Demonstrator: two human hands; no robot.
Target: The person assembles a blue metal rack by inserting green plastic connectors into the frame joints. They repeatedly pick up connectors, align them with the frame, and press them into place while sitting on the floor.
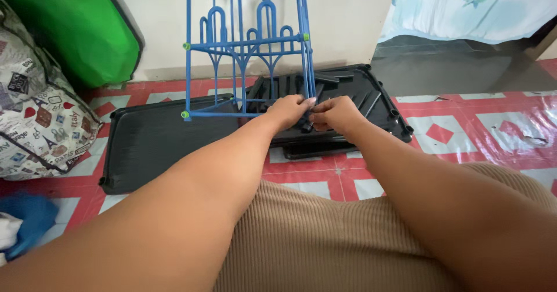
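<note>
A blue plastic rack frame (246,45) with green joint caps stands upright on the floor by the wall. My left hand (289,108) grips the frame's lower right corner post. My right hand (335,113) is closed beside it on a small dark piece at the same corner, fingertips touching the left hand. Under both hands lies a black plastic shelf panel (371,100) with slats. A second black panel (156,141) lies flat to the left, under the frame's lower left corner.
A green bag (75,28) and a patterned fabric bag (35,112) sit at the left. A blue cloth (29,219) lies at the lower left. A pale sheet (470,7) hangs at the upper right. Red and white patterned floor mat (452,135) spreads beneath.
</note>
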